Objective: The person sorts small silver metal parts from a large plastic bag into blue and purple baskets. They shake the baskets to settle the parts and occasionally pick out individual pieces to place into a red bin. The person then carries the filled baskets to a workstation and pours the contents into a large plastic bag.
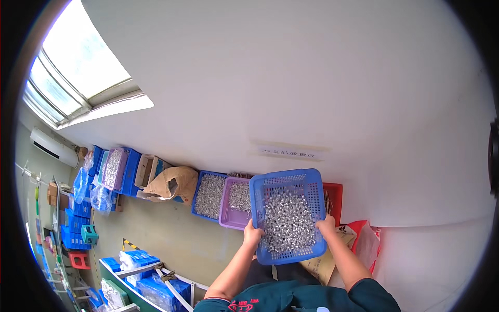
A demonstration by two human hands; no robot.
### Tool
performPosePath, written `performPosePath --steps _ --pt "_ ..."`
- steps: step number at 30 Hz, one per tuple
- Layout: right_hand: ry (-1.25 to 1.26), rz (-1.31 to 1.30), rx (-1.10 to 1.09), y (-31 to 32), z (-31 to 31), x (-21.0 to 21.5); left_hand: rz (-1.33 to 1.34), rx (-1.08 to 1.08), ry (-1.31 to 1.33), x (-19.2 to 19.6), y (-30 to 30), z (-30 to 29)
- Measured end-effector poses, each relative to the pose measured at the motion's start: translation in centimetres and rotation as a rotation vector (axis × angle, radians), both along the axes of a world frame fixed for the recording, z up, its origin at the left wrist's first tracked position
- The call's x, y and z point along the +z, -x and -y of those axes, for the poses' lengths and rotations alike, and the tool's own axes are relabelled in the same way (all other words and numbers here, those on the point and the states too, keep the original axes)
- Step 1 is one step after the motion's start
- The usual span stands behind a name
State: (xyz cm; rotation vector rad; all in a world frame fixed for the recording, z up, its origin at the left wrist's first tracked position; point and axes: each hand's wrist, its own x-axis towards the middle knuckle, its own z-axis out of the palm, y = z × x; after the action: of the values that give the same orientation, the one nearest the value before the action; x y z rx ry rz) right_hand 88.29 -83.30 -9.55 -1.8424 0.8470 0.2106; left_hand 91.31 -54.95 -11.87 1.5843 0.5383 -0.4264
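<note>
A blue perforated plastic basket (pixel 260 200) is held up in front of me, tipped so that its inside shows. Many small shiny silver metal parts (pixel 288 221) cover its bottom. My left hand (pixel 253 235) grips the basket's left side near the lower corner, and my right hand (pixel 326 225) grips the opposite side. Both sets of fingers are partly hidden behind the basket's walls. Just left of it a purple basket (pixel 227 210) with similar silver parts stands on the floor, partly covered. To its right a red bin (pixel 337 197) shows behind it.
Along the wall stand a blue crate of metal parts (pixel 209 196), a brown paper sack (pixel 179 182) and stacked blue bins (pixel 132 169). Other sacks (pixel 368 244) lie at my right. A metal-framed cart with blue boxes (pixel 156 291) is at lower left. Stools (pixel 79 260) stand further left.
</note>
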Motion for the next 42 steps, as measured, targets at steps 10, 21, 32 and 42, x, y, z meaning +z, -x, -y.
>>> performPosePath --steps 10,21,32,42 --pt "0.601 -0.179 0.535 -2.1 -2.6 10.3 -0.222 0.071 0.454 0.8 0.1 -2.0" --pt "0.101 -0.087 0.218 -0.1 5.1 -2.2 -0.097 -0.415 -0.174 2.0 -5.5 1.7" --pt "0.009 -0.038 0.154 0.6 1.9 -2.5 -0.158 -0.348 -0.058 2.5 -4.2 -1.8" --pt "0.608 -0.082 0.499 0.1 -2.4 10.5 -0.236 -0.064 0.541 0.7 -0.6 -2.5"
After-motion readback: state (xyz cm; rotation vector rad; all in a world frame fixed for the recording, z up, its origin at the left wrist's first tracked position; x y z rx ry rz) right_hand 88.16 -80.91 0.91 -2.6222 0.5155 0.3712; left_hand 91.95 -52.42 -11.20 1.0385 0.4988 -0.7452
